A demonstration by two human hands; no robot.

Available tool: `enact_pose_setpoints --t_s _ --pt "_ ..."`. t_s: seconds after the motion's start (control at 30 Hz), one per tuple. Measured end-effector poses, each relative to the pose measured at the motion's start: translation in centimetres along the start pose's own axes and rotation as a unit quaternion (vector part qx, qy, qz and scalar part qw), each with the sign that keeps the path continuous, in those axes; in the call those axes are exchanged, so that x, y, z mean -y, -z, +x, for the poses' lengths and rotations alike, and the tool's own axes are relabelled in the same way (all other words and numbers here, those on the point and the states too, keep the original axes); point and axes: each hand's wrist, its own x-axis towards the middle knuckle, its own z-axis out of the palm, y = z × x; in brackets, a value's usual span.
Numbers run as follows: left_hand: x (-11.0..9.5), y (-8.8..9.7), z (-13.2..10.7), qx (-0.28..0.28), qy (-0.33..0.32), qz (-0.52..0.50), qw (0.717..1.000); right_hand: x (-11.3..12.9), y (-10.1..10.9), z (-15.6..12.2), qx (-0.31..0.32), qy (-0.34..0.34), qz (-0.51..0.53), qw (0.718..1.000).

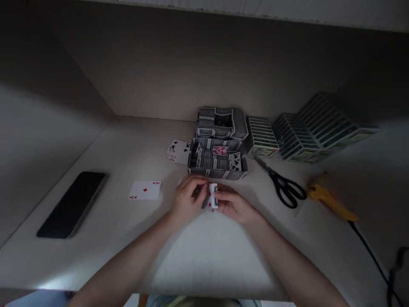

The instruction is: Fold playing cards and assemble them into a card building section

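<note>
My left hand (188, 198) and my right hand (234, 204) meet over the desk, both pinching a small folded playing card (213, 196) between their fingertips. Just beyond them stands an open box built from playing cards (217, 164), with loose cards lying inside. A second card-built box (222, 123) sits behind it against the wall.
An ace of diamonds (145, 190) lies face up to the left, with a dark phone (73, 204) further left. Loose cards (179, 151) lie beside the box. Scissors (283, 184), a yellow glue gun (330, 199) with its cable, and more card structures (306, 132) are on the right.
</note>
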Motion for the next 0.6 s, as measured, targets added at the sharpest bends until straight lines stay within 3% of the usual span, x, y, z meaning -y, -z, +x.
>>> enact_pose_setpoints --t_s 0.17,0.43,0.6 --pt "0.12 0.07 0.00 -0.036 0.029 0.022 0.999 0.14 -0.10 0.09 -0.005 0.024 0.009 1.000" --pt "0.39 -0.10 0.12 -0.116 0.168 -0.020 0.979 0.34 0.14 0.04 -0.030 0.008 0.062 0.998" --pt "-0.08 -0.15 0.33 -0.117 0.178 -0.064 0.975 0.45 0.39 -0.03 -0.050 0.008 0.103 0.993"
